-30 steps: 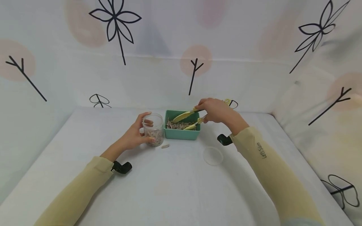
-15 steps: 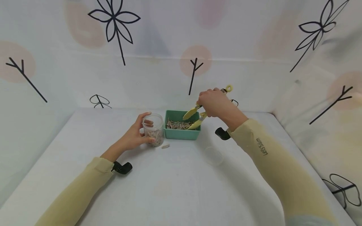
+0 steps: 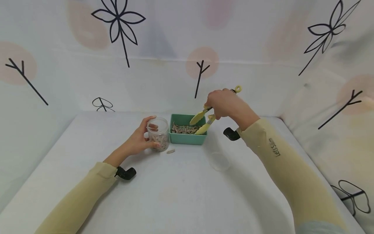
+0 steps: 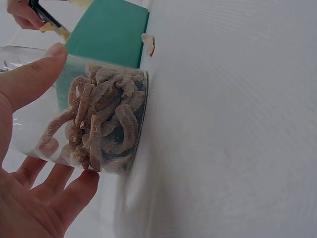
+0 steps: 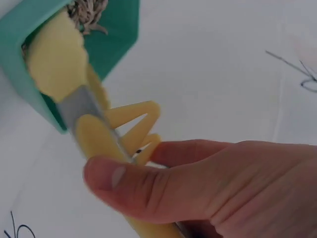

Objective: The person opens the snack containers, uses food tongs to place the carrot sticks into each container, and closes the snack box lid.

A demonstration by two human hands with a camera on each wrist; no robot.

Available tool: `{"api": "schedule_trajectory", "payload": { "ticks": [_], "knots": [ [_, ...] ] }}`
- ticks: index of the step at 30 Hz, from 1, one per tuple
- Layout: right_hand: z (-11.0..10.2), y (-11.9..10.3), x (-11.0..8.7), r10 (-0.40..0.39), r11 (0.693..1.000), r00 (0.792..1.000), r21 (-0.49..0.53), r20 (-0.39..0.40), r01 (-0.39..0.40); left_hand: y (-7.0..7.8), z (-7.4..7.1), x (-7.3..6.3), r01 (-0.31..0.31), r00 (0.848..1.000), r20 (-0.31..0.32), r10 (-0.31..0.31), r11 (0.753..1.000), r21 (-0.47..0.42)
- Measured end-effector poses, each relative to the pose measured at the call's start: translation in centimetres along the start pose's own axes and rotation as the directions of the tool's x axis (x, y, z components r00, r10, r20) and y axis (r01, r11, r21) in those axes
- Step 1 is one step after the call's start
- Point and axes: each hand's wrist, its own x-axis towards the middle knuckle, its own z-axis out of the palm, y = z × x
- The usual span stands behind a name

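Observation:
My left hand grips a clear jar upright on the table, thumb on the near side and fingers behind. Brownish-grey dried strips fill its lower part. Touching or very close to the jar stands a green box, with more such strips in it. My right hand holds yellow and metal tongs over the box's right end. The tongs' yellow tips are spread and reach inside the box. Whether they touch the strips I cannot tell.
One loose strip lies on the table in front of the jar and box. A clear round lid lies flat to the right. White patterned cloth hangs behind the table.
The right hand has lifted and steepened the tongs, and their tips have shifted towards the box's right end. The left hand and jar have stayed put.

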Motion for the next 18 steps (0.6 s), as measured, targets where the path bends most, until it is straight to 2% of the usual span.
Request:
{"api": "schedule_trajectory", "payload": {
  "ticks": [4, 8, 13, 18],
  "knots": [
    [-0.1, -1.0, -0.1, 0.009, 1.0, 0.999, -0.023, 0.047, -0.008, 0.1, 0.1, 0.0, -0.013, 1.0, 0.004, 0.013, 1.0, -0.002],
    [0.7, -1.2, 0.0, 0.026, 1.0, 0.999, -0.005, 0.048, -0.026, 0.2, 0.3, 0.1, -0.018, 1.0, 0.01, 0.018, 1.0, 0.005],
    [2.4, -0.5, 0.1, 0.055, 0.994, 0.996, 0.09, 0.068, -0.061, 0.1, 0.3, -0.1, -0.008, 1.0, 0.007, 0.008, 1.0, 0.011],
    [4.6, -0.1, 0.3, 0.061, 0.991, 0.997, 0.113, 0.043, -0.065, 0.0, 0.2, 0.0, 0.004, 1.0, 0.008, -0.005, 1.0, 0.024]
  ]
}}
